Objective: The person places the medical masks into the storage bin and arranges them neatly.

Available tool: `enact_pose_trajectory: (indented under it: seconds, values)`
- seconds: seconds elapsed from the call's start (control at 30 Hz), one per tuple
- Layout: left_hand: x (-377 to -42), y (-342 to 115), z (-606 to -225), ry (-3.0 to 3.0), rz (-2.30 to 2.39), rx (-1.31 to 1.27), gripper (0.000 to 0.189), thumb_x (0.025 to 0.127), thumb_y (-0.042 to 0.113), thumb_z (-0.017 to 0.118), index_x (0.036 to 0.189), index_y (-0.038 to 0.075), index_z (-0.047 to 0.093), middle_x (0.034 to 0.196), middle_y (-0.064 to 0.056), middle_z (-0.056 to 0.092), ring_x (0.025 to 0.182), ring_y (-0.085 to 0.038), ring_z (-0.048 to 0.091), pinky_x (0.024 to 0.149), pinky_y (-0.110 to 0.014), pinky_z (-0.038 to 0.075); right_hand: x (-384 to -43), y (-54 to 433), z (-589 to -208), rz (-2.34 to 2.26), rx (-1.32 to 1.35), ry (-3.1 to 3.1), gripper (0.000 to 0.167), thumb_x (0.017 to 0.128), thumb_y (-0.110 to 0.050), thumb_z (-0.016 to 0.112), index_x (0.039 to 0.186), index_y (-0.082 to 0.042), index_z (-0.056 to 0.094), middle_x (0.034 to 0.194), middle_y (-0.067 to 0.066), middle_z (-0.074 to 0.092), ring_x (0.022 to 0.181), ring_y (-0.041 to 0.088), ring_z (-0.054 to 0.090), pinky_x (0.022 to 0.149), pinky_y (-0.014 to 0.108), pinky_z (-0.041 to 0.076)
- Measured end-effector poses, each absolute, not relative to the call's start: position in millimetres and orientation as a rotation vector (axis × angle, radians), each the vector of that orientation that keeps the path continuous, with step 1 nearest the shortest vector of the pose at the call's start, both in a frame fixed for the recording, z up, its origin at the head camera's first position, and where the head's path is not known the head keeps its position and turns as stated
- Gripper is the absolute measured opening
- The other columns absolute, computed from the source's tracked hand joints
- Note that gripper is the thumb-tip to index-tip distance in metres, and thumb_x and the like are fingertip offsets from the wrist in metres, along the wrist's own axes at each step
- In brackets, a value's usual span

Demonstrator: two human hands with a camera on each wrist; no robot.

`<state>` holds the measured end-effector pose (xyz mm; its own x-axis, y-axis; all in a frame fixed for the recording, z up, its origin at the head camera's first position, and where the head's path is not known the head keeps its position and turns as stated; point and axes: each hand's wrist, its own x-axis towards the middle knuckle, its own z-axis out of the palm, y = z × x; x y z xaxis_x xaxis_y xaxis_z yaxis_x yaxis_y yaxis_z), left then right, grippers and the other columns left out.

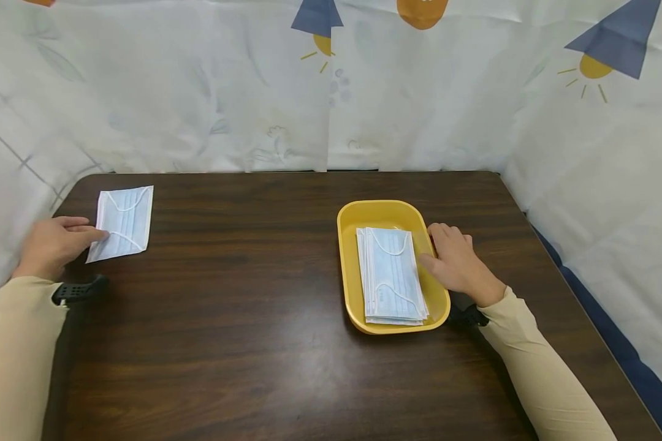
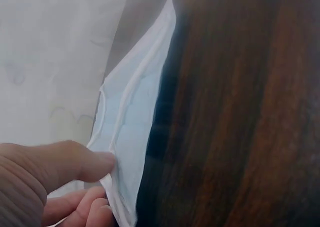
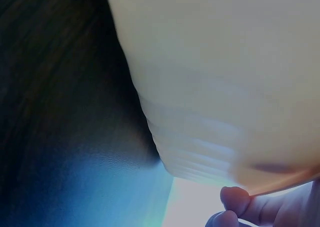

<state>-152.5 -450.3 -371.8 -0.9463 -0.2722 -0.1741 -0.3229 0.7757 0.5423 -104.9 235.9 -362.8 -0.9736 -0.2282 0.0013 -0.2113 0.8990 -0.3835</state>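
Note:
A pale blue pleated face mask (image 1: pixel 124 220) with white ear loops is at the table's left end. My left hand (image 1: pixel 57 242) pinches its near left edge between thumb and fingers; in the left wrist view the mask (image 2: pixel 132 117) stands tilted, thumb on top. On the right side sits a yellow plastic tray (image 1: pixel 350 275) holding a stack of similar masks (image 1: pixel 391 275). My right hand (image 1: pixel 458 260) grips the tray's right rim, thumb inside and fingers outside. The right wrist view shows the tray's outer wall (image 3: pixel 210 97) close up, with fingertips at its rim.
A dark wood-grain table (image 1: pixel 226 306) lies under everything. White patterned curtains (image 1: pixel 198 92) hang along the back and sides. Dark bands are on both wrists. A dark blue cloth (image 1: pixel 612 324) shows beyond the table's right edge.

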Motion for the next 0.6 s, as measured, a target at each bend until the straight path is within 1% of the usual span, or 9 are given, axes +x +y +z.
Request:
enact_pose_trajectory:
  seconds: [0.03,0.1,0.17,0.23,0.33,0.4,0.47,0.57,0.6]
  values:
    - [-152.0,-450.1,-371.7,2.882,0.899,-0.486,0.070,0.099,0.033,0.064,0.140,-0.020,0.044,0.095,-0.035,0.070,0.063,0.018,0.039,0.054,-0.014,0.044,-104.6,235.7,-362.8,-0.603,-0.347,3.018,0.022,0.093,-0.021,0.048,0.105,-0.004,0.055,0.091,0.009,0.053,0.084,0.029,0.043,0.077,0.039,0.025]
    - [-151.4,-450.2,-371.9,2.880,0.916,-0.493,0.070,0.098,0.031,0.065,0.140,-0.021,0.043,0.076,-0.015,0.070,0.063,0.018,0.040,0.054,-0.014,0.044,-104.2,235.3,-362.9,-0.602,-0.343,3.017,0.023,0.093,-0.021,0.048,0.106,-0.004,0.055,0.091,0.009,0.053,0.085,0.029,0.043,0.077,0.039,0.025]
    - [-151.0,-451.3,-372.2,2.877,0.921,-0.499,0.069,0.098,0.030,0.065,0.139,-0.021,0.043,0.070,0.006,0.064,0.062,0.016,0.040,0.054,-0.015,0.044,-103.6,234.7,-362.9,-0.604,-0.340,3.017,0.023,0.093,-0.022,0.048,0.106,-0.004,0.055,0.091,0.010,0.053,0.085,0.029,0.042,0.077,0.039,0.025]
    - [-151.2,-452.6,-372.6,2.877,0.918,-0.498,0.070,0.098,0.031,0.066,0.139,-0.021,0.044,0.070,0.018,0.060,0.063,0.015,0.041,0.055,-0.016,0.044,-103.3,234.7,-363.2,-0.607,-0.335,3.016,0.024,0.093,-0.022,0.048,0.107,-0.004,0.055,0.091,0.010,0.053,0.084,0.029,0.042,0.077,0.039,0.025]
    - [-152.4,-453.9,-372.7,2.882,0.869,-0.504,0.073,0.098,0.037,0.067,0.139,-0.019,0.045,0.073,0.003,0.066,0.064,0.008,0.044,0.054,-0.020,0.044,-102.9,234.7,-363.6,-0.609,-0.327,3.016,0.023,0.092,-0.022,0.048,0.106,-0.004,0.055,0.091,0.010,0.052,0.084,0.029,0.041,0.077,0.039,0.025]
    - [-152.9,-454.1,-372.8,2.884,0.837,-0.500,0.075,0.099,0.042,0.063,0.139,-0.018,0.045,0.087,-0.019,0.069,0.069,-0.004,0.050,0.054,-0.023,0.045,-102.8,234.9,-364.1,-0.606,-0.323,3.013,0.022,0.092,-0.021,0.048,0.106,-0.005,0.055,0.091,0.009,0.052,0.084,0.029,0.041,0.077,0.039,0.024]
    - [-152.9,-454.2,-372.5,2.890,0.804,-0.481,0.074,0.100,0.043,0.060,0.138,-0.018,0.047,0.108,-0.039,0.063,0.072,-0.014,0.052,0.053,-0.025,0.044,-102.9,235.1,-363.8,-0.602,-0.323,3.011,0.022,0.093,-0.021,0.048,0.105,-0.005,0.055,0.091,0.009,0.052,0.084,0.029,0.041,0.077,0.039,0.024]
    - [-152.9,-454.5,-371.7,2.890,0.791,-0.452,0.066,0.102,0.036,0.058,0.136,-0.020,0.047,0.121,-0.046,0.056,0.071,-0.015,0.053,0.053,-0.022,0.044,-103.2,235.1,-363.6,-0.597,-0.328,3.009,0.021,0.093,-0.021,0.048,0.105,-0.005,0.054,0.090,0.009,0.051,0.084,0.029,0.041,0.077,0.038,0.024]
    - [-153.0,-454.6,-371.2,2.887,0.794,-0.447,0.063,0.102,0.032,0.059,0.135,-0.021,0.047,0.116,-0.044,0.059,0.069,-0.011,0.051,0.053,-0.021,0.044,-103.5,234.9,-363.5,-0.598,-0.330,3.009,0.021,0.093,-0.021,0.047,0.104,-0.005,0.054,0.090,0.009,0.051,0.084,0.029,0.041,0.077,0.038,0.024]
